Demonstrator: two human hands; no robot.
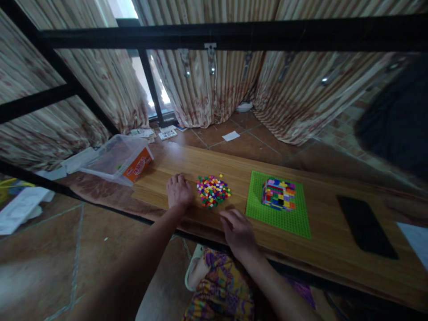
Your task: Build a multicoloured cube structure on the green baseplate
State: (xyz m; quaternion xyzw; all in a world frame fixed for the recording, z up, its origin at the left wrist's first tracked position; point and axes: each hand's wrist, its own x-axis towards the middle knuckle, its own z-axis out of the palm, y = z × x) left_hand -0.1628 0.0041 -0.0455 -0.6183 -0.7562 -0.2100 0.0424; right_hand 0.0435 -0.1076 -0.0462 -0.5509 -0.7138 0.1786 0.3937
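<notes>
A pile of small many-coloured bricks (213, 191) lies on the wooden board (327, 240). My left hand (179, 191) rests palm down on the board just left of the pile, fingers curled together, nothing visible in them. My right hand (238, 230) lies on the board's near edge, below and right of the pile, fingers bent downward; what they hold, if anything, is hidden. To the right, a green baseplate (279, 217) carries a blocky multi-coloured brick build (278, 194).
A clear plastic box with an orange label (121, 159) lies tipped at the board's left end. A black flat object (366, 226) sits on the board at right. Black metal bars (214, 35) cross overhead; curtains hang behind. Papers lie on the tiled floor.
</notes>
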